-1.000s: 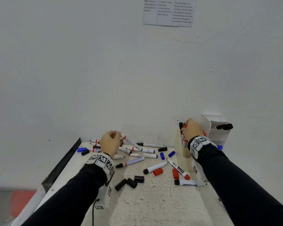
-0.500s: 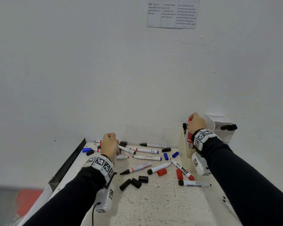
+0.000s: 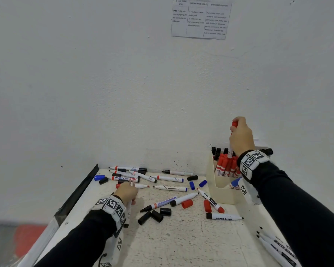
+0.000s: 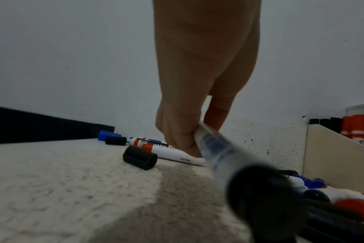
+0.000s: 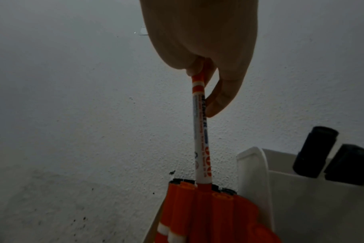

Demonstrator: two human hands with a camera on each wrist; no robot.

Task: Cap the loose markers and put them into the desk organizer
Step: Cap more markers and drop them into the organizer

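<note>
A red-capped marker is held upright by the right hand above the full desk organizer; a black-capped marker is gripped by the left hand.

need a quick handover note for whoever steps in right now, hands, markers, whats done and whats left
Right hand grips a red marker upright, its lower end among the red-capped markers in the desk organizer.
Left hand holds a black-ended marker low over the table.
Done: many capped markers stand in the organizer.
Left: uncapped markers and loose black caps, red caps and blue caps lie scattered on the table.
</note>
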